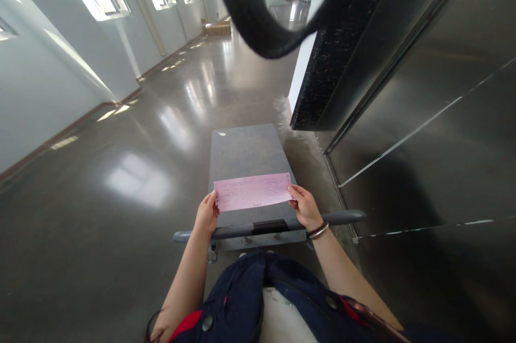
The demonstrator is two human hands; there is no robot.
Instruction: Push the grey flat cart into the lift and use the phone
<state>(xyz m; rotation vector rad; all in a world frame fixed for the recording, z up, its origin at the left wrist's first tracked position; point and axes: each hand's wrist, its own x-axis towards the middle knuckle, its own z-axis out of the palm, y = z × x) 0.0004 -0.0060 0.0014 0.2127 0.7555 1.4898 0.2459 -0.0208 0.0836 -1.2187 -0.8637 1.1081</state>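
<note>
I see a pink paper slip (252,191) held flat between both hands, just above the grey handle bar (269,226) of a platform cart (245,152). The slip's long axis runs left to right across my view, nearly level, with the right end tilted a little higher than the left; its printed face looks up toward the camera, though the print is too small for me to read. My left hand (207,214) pinches the left short edge, fingers (213,199) closed on the paper with the thumb on top. My right hand (305,206) pinches the right short edge the same way, and its wrist carries a dark bead bracelet (318,230) and rests close over the bar. The cart's flat grey deck stretches away from me, its length pointing down the corridor, at right angles to the slip. A small white scrap (221,133) lies on the deck's far left corner. The polished floor (133,171) reflects the windows, and steel panels (435,133) stand to the right.
</note>
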